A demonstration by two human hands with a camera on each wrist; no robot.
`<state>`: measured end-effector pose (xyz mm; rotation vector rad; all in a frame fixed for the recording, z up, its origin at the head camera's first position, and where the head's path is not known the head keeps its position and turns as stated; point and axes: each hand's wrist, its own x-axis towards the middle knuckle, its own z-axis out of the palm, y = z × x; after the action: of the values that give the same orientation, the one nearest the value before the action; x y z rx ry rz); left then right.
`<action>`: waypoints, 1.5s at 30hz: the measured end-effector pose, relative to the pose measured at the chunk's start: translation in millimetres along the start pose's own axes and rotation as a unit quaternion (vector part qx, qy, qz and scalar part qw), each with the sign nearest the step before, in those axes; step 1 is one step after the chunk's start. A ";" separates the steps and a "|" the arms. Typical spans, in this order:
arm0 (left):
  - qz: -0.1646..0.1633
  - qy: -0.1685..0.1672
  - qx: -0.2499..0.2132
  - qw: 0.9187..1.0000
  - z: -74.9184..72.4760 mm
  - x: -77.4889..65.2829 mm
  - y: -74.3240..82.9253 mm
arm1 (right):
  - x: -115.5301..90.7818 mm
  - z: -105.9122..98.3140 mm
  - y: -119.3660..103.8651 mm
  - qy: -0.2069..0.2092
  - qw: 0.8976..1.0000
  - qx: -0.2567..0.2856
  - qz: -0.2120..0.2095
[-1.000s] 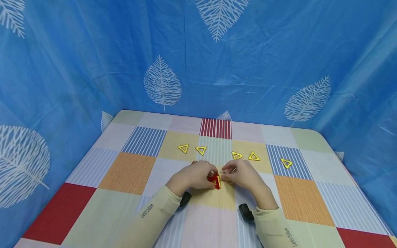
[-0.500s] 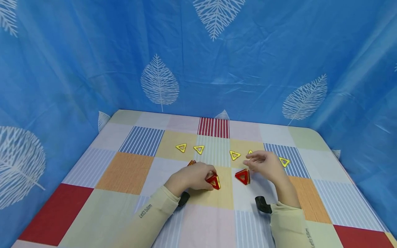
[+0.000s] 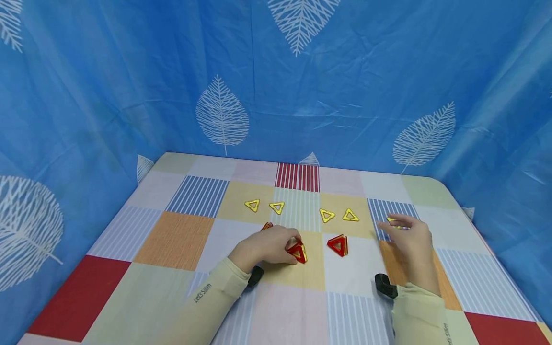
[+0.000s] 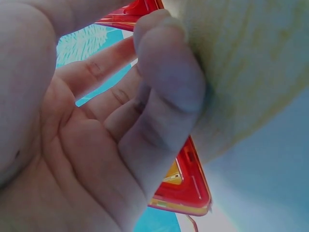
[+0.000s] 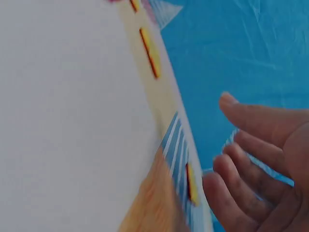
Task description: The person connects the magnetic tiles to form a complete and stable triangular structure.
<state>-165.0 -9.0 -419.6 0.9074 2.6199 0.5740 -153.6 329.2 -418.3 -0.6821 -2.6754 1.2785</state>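
Note:
In the head view my left hand (image 3: 271, 247) pinches a red-and-yellow triangle tile (image 3: 297, 252) between thumb and fingertips, low over the cloth. The left wrist view shows part of this red tile (image 4: 137, 12) beside the thumb. Behind the curled fingers is another red-edged triangle tile (image 4: 193, 188), whose corner (image 3: 267, 225) peeks out past the hand in the head view. My right hand (image 3: 411, 244) is over the right side of the table with nothing in it, fingers loosely bent. A yellow triangle tile (image 3: 391, 220) lies partly hidden behind its fingers.
A red triangle tile (image 3: 338, 245) rests between the hands. Farther back lie more yellow triangle tiles (image 3: 252, 205), (image 3: 277, 207) to the left and yellow triangle tiles (image 3: 327, 215), (image 3: 350, 215) to the right. A blue leaf-print curtain (image 3: 276, 96) closes off the table's back and sides.
My right hand has left the middle and moved right, uncovering the red triangle tile between the hands, and now overlaps the rightmost yellow tile. The left hand stays on its tile.

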 end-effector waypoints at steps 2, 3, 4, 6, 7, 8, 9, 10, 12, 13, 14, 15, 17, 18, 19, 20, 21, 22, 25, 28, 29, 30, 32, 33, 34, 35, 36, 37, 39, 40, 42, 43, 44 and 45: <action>-0.001 0.000 -0.001 1.000 0.3 0.2 -0.4 | 1.5 -2.5 5.1 0.012 1.000 -0.005 0.019; -0.002 0.000 -0.002 1.000 0.4 0.2 -0.5 | 2.2 -3.7 7.4 0.016 0.999 -0.004 0.028; -0.003 0.000 -0.004 1.000 0.6 0.2 -0.7 | 3.0 -4.6 9.8 0.019 0.999 -0.007 0.034; -0.004 0.000 -0.005 1.000 1.0 0.3 -1.1 | 4.1 -5.8 14.0 0.024 0.999 -0.007 0.045; -0.003 0.000 -0.005 1.000 1.1 0.4 -1.2 | 4.9 -6.3 15.9 0.024 0.998 -0.006 0.050; -0.003 0.001 -0.006 1.000 1.0 0.3 -1.1 | 5.8 -6.7 17.7 0.024 0.998 -0.007 0.052; -0.003 0.001 -0.006 1.000 1.0 0.3 -1.2 | 6.6 -6.6 19.2 0.023 0.998 -0.005 0.057; -0.003 0.001 -0.006 1.000 1.2 0.5 -1.3 | 7.6 -6.5 20.6 0.022 0.998 -0.005 0.061; -0.002 0.002 -0.007 1.000 1.2 0.5 -1.2 | 9.7 -6.0 23.0 0.023 0.997 -0.003 0.069; -0.003 0.002 -0.008 1.000 1.3 0.6 -1.3 | 10.9 -5.6 24.1 0.025 0.997 -0.006 0.073; -0.004 0.002 -0.009 1.000 1.6 0.6 -1.4 | 12.1 -5.2 25.3 0.027 0.997 -0.010 0.076; -0.004 0.002 -0.009 1.000 1.9 0.7 -1.6 | 13.1 -4.9 26.2 0.029 0.996 -0.012 0.079; -0.005 0.001 -0.011 1.000 2.2 0.9 -1.6 | 15.1 -4.5 28.4 0.032 0.996 -0.017 0.084; -0.005 0.001 -0.012 1.000 2.4 1.0 -1.7 | 16.1 -4.5 29.4 0.033 0.996 -0.022 0.084; -0.005 0.001 -0.013 1.000 2.6 1.1 -1.7 | 16.8 -4.5 30.2 0.033 0.996 -0.026 0.084; -0.004 0.000 -0.014 1.000 2.5 1.1 -1.6 | 17.5 -4.9 30.7 0.034 0.996 -0.029 0.083; -0.004 0.000 -0.014 1.000 2.4 0.9 -1.9 | 18.3 -4.9 30.8 0.033 0.996 -0.032 0.082; -0.003 0.000 -0.014 1.000 2.3 0.8 -2.1 | 19.0 -5.1 30.8 0.032 0.995 -0.035 0.083; 0.000 -0.001 -0.014 1.000 1.8 0.3 -2.4 | 20.3 -5.9 29.8 0.030 0.995 -0.041 0.087; 0.001 -0.002 -0.013 1.000 0.8 -0.1 -2.5 | 21.5 -6.3 28.8 0.031 0.994 -0.043 0.093; 0.001 -0.002 -0.014 1.000 0.5 -0.4 -2.4 | 22.1 -6.3 28.4 0.032 0.994 -0.044 0.094; 0.001 -0.003 -0.014 1.000 0.2 -0.6 -2.5 | 22.6 -6.0 28.1 0.035 0.994 -0.046 0.094; 0.000 -0.003 -0.013 1.000 0.1 -0.2 -2.1 | 24.0 -5.8 28.5 0.043 0.993 -0.049 0.095; 0.000 -0.003 -0.013 1.000 0.3 0.0 -2.1 | 24.8 -5.4 28.6 0.046 0.993 -0.051 0.094; -0.001 -0.002 -0.012 1.000 0.1 -0.3 -2.2 | 25.2 -5.0 28.2 0.048 0.993 -0.052 0.093; -0.001 -0.002 -0.012 1.000 0.2 -0.4 -2.4 | 25.7 -4.5 27.7 0.049 0.993 -0.052 0.093; -0.002 -0.002 -0.012 1.000 0.2 -0.5 -2.5 | 26.2 -4.2 27.4 0.049 0.993 -0.055 0.092; -0.002 -0.001 -0.012 1.000 0.2 -0.6 -2.6 | 26.6 -3.9 27.2 0.050 0.993 -0.055 0.093; -0.002 -0.001 -0.012 1.000 0.3 -0.9 -2.6 | 27.4 -3.7 27.6 0.048 0.993 -0.055 0.093; -0.002 -0.002 -0.013 1.000 0.3 -1.0 -2.4 | 27.6 -3.8 28.0 0.047 0.993 -0.055 0.093; -0.003 -0.001 -0.013 1.000 0.5 -1.2 -2.0 | 28.1 -4.0 29.7 0.046 0.993 -0.054 0.094; -0.004 -0.001 -0.012 1.000 0.6 -1.2 -1.9 | 28.0 -4.1 30.5 0.045 0.993 -0.050 0.095; -0.005 -0.001 -0.012 1.000 0.7 -1.0 -1.8 | 27.9 -4.2 31.1 0.044 0.993 -0.049 0.095; -0.006 -0.001 -0.012 1.000 0.8 -0.8 -1.6 | 27.7 -4.3 31.6 0.042 0.994 -0.045 0.095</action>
<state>-164.9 -10.5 -421.0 0.8844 2.6097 0.5997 -166.1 361.6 -442.3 -1.0011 -2.6667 1.1444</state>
